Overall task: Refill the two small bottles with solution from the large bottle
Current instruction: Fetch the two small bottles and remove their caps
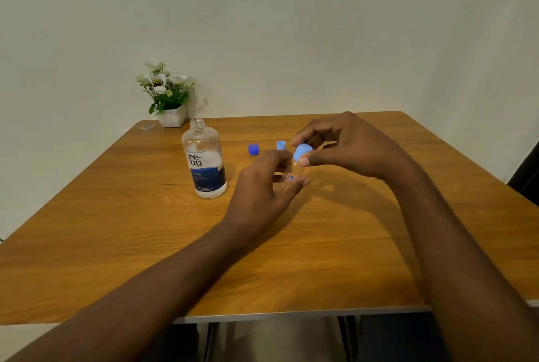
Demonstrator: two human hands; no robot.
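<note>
Right hand (pixel 347 146): fingertips pinched on light blue cap (pixel 302 151) atop small bottle (pixel 293 173), gripped by left hand (pixel 262 186). Large bottle (pixel 205 163) stands uncapped; progress unclear.

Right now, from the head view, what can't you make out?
- Small clear bottle: mostly hidden by the left hand; fill level unreadable.
- Light blue cap: the right hand covers its joint with the bottle; on or off unclear.
- Second small bottle: only a light blue top shows behind the hands.
- Large clear labelled bottle: fine print too small.
</note>
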